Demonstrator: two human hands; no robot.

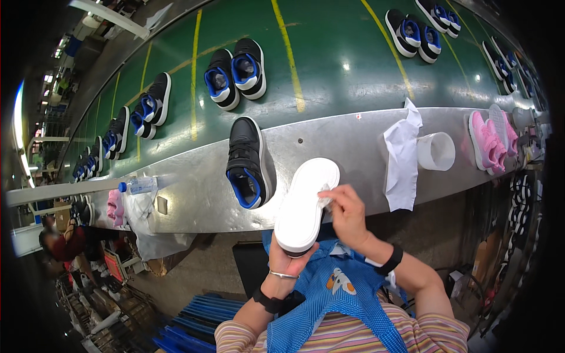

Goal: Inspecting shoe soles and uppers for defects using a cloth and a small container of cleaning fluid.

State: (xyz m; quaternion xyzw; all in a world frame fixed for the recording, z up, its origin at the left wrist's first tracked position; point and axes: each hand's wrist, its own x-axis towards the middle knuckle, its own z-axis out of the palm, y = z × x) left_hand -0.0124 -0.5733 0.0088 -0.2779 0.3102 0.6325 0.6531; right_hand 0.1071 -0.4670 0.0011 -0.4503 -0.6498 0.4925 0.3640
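A sneaker with a white sole (300, 200) is held sole-up in front of me. My left hand (288, 259) grips it from below at the near end. My right hand (348, 215) pinches a small white cloth (323, 196) against the sole's right edge. Just left of it, on the metal ledge, lies a black sneaker (246, 159) with a blue lining, its opening toward me. The upper of the held shoe is mostly hidden under the sole.
Pairs of black sneakers (238, 73) stand on the green conveyor belt (329, 65). On the metal ledge (347, 135) are a white sheet (402, 159), a white round container (436, 151) and pink shoes (485, 141). A bottle (141, 185) lies at left near a plastic bag (147, 226).
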